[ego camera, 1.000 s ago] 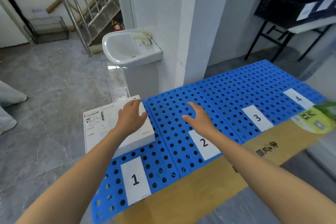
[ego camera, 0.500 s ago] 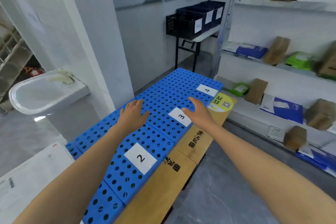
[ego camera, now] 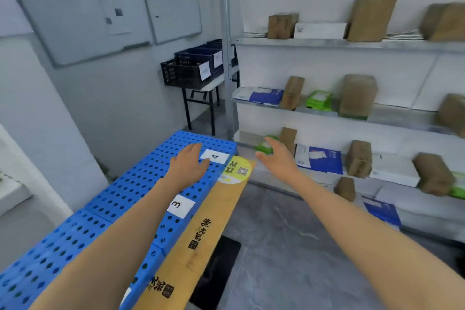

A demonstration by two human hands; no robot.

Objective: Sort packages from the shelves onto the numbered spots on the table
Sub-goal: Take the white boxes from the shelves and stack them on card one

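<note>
The blue perforated table top (ego camera: 125, 194) runs from lower left toward the middle, with white labels 3 (ego camera: 180, 205) and 4 (ego camera: 215, 157). My left hand (ego camera: 188, 163) hovers open over the board beside label 4, holding nothing. My right hand (ego camera: 276, 156) reaches open toward the metal shelves (ego camera: 327, 44) and is empty. The shelves carry brown boxes (ego camera: 357, 94), blue-and-white packages (ego camera: 319, 160), green packets (ego camera: 319, 100) and a white box (ego camera: 392, 170).
A wooden bench edge (ego camera: 201, 231) with printed marks borders the blue board. Dark crates (ego camera: 193, 68) sit on a small table at the back. Whiteboards (ego camera: 100, 7) hang on the left wall. Grey floor (ego camera: 289, 246) lies between table and shelves.
My view has swung right from the sink and the white package by label 1 to the shelves. My left hand let go of that package; both empty hands now reach forward.
</note>
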